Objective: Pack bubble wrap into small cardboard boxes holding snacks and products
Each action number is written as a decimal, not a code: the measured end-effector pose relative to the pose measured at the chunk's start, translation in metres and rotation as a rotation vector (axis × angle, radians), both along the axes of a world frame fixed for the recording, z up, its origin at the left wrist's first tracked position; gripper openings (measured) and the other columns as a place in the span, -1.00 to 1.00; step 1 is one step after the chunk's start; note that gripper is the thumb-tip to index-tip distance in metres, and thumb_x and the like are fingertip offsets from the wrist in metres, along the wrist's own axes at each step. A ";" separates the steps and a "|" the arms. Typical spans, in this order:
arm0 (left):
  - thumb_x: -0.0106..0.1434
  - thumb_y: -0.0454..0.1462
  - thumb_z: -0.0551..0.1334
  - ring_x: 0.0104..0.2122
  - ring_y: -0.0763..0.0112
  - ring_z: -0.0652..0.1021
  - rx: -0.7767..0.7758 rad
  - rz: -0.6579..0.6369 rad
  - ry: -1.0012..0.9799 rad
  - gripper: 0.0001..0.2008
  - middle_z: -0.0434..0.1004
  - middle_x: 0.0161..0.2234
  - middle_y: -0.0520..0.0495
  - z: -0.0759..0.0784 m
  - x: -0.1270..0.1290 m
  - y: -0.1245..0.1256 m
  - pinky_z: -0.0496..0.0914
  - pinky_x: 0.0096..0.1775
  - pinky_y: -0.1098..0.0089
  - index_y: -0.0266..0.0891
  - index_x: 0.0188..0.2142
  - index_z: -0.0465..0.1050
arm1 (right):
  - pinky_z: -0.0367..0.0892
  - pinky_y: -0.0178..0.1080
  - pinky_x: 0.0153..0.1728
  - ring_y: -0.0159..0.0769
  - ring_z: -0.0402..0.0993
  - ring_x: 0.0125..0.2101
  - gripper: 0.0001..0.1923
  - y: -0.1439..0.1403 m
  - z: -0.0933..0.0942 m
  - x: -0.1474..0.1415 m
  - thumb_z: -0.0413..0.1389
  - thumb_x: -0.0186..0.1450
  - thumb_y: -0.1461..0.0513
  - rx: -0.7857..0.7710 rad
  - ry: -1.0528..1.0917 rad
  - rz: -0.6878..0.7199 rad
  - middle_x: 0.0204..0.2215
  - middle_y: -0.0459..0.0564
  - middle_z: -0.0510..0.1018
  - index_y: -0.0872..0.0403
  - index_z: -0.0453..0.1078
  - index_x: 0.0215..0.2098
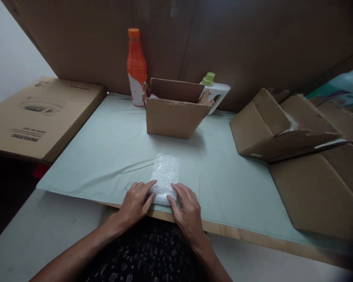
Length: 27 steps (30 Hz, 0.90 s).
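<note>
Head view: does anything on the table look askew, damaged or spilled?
Nothing spilled. The small open box has a ragged, torn right flap, and flattened cartons lie in a loose heap at right. Both hands rest on the bubble-wrap bundle.

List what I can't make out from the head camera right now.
- Contents of the bubble wrap: head view, wrapping hides them.
- Inside of the open box: its front wall blocks it.
- White bottle: half hidden behind the box.
- Wrap's near end: covered by left hand and right hand.

Dim, soft light — corners dark, edges blurred.
</note>
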<state>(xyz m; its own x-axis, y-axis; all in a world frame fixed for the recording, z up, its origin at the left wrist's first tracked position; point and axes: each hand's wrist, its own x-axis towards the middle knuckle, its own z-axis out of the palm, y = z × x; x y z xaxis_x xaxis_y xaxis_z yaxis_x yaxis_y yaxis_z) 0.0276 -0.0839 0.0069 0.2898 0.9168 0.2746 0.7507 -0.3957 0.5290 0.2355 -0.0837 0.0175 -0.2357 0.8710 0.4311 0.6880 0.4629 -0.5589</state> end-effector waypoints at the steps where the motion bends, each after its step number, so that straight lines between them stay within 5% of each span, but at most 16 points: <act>1: 0.35 -0.34 0.18 -0.36 0.25 0.51 -0.009 0.045 0.031 -0.61 0.57 -0.33 -0.07 -0.003 0.002 0.007 0.43 -0.26 0.24 -0.26 0.17 0.33 | 0.46 -0.06 -0.11 -0.12 0.55 -0.08 -0.75 0.001 0.002 0.001 0.10 0.43 0.25 0.053 -0.028 -0.012 -0.09 0.10 0.62 0.03 0.43 0.06; 5: 0.34 -0.31 0.20 -0.12 0.14 0.52 0.034 0.083 0.056 -0.60 0.53 -0.08 -0.21 -0.003 0.003 0.019 0.45 -0.10 0.12 -0.22 0.17 0.33 | 0.41 0.02 -0.06 -0.04 0.49 0.00 -0.73 0.003 0.004 0.003 0.11 0.39 0.28 0.074 -0.192 0.132 0.00 0.14 0.58 0.04 0.43 0.06; 8: 0.33 -0.26 0.24 0.10 0.04 0.43 0.102 -0.092 -0.025 -0.54 0.41 0.13 -0.29 0.005 -0.003 0.011 0.37 0.08 0.00 -0.21 0.21 0.28 | 0.39 0.01 -0.06 -0.09 0.51 -0.06 -0.75 0.008 -0.001 0.003 0.06 0.41 0.32 0.035 -0.190 0.165 -0.05 0.09 0.62 0.04 0.42 0.03; 13: 0.37 -0.42 0.11 -0.16 0.24 0.52 0.066 -0.246 -0.112 -0.54 0.59 -0.15 -0.14 0.014 -0.006 0.009 0.39 0.04 0.06 -0.24 0.24 0.22 | 0.40 -0.12 -0.16 -0.23 0.55 -0.22 -0.80 0.016 -0.002 0.007 0.08 0.43 0.30 -0.089 -0.017 0.154 -0.21 -0.02 0.66 0.03 0.41 0.01; 17: 0.36 -0.34 0.17 -0.28 0.18 0.54 -0.037 -0.105 0.018 -0.56 0.60 -0.23 -0.19 0.011 0.002 0.034 0.47 -0.18 0.12 -0.34 0.21 0.26 | 0.38 -0.02 -0.07 -0.08 0.50 -0.03 -0.72 0.016 0.005 0.012 0.09 0.42 0.26 0.033 -0.119 0.042 -0.01 0.16 0.59 0.07 0.38 0.09; 21: 0.34 -0.28 0.18 -0.20 0.05 0.54 -0.083 0.053 0.125 -0.62 0.57 -0.19 -0.27 0.007 0.004 0.049 0.45 -0.13 0.00 -0.32 0.13 0.39 | 0.36 0.04 -0.03 -0.02 0.47 0.00 -0.72 0.029 0.007 0.006 0.10 0.39 0.29 0.020 -0.295 0.193 0.02 0.15 0.58 0.07 0.42 0.07; 24: 0.35 -0.19 0.19 -0.17 0.13 0.54 -0.196 0.193 -0.155 -0.57 0.54 -0.13 -0.24 0.006 0.002 0.039 0.47 -0.12 0.07 -0.26 0.17 0.36 | 0.39 0.00 -0.08 -0.06 0.52 -0.09 -0.74 0.048 0.004 0.001 0.08 0.39 0.33 -0.020 -0.273 0.211 -0.08 0.10 0.64 0.05 0.47 0.01; 27: 0.29 -0.08 0.24 -0.10 0.18 0.55 -0.439 0.344 -0.618 -0.39 0.51 -0.01 -0.26 0.010 0.002 0.024 0.49 -0.10 0.18 -0.26 0.26 0.23 | 0.42 -0.07 -0.12 -0.13 0.57 -0.16 -0.76 0.062 0.006 -0.001 0.07 0.42 0.28 -0.146 -0.034 0.150 -0.15 0.05 0.67 0.03 0.48 0.01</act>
